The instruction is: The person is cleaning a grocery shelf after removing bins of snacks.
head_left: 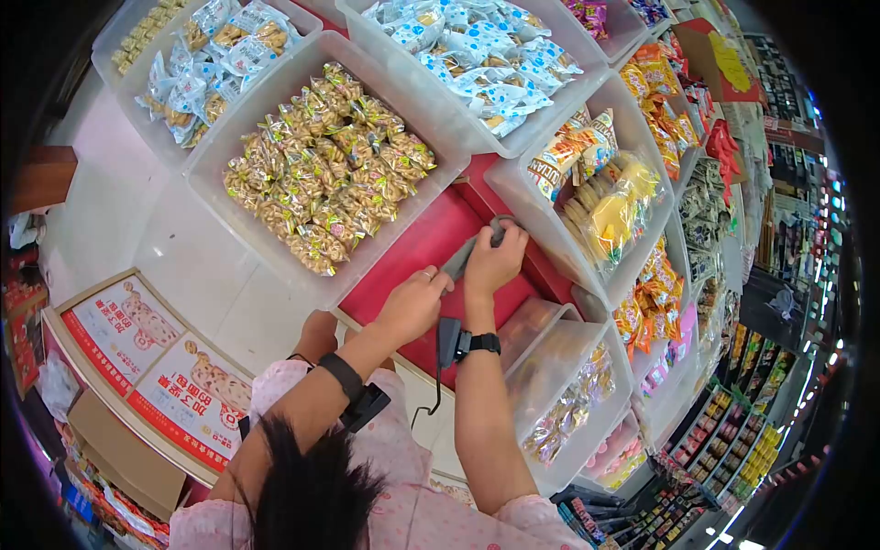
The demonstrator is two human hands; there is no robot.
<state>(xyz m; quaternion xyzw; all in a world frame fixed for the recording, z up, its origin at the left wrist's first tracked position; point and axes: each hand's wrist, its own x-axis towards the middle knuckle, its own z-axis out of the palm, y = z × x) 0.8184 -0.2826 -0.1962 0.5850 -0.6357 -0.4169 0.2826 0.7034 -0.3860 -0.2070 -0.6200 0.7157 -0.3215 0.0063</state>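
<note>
A grey cloth (457,262) is stretched between my two hands above a red shelf surface (412,254). My left hand (412,304), with a ring on one finger, is closed on the cloth's lower end. Gripping the other end is my right hand (496,262), its fingers bent round the cloth near the red inner wall. Each wrist wears a black strap. Beyond my hands stands a clear plastic bin (431,188) of small wrapped twisted snacks (330,170). On the right, another bin (513,197) holds bags of round biscuits (610,211).
Bins of blue-and-white wrapped snacks (486,60) line the far side. Close to my right forearm are stacked clear bins (541,353). Orange packets (646,298) lie further right. At the left stands a display board (156,371) with printed posters, near an open cardboard box (124,454).
</note>
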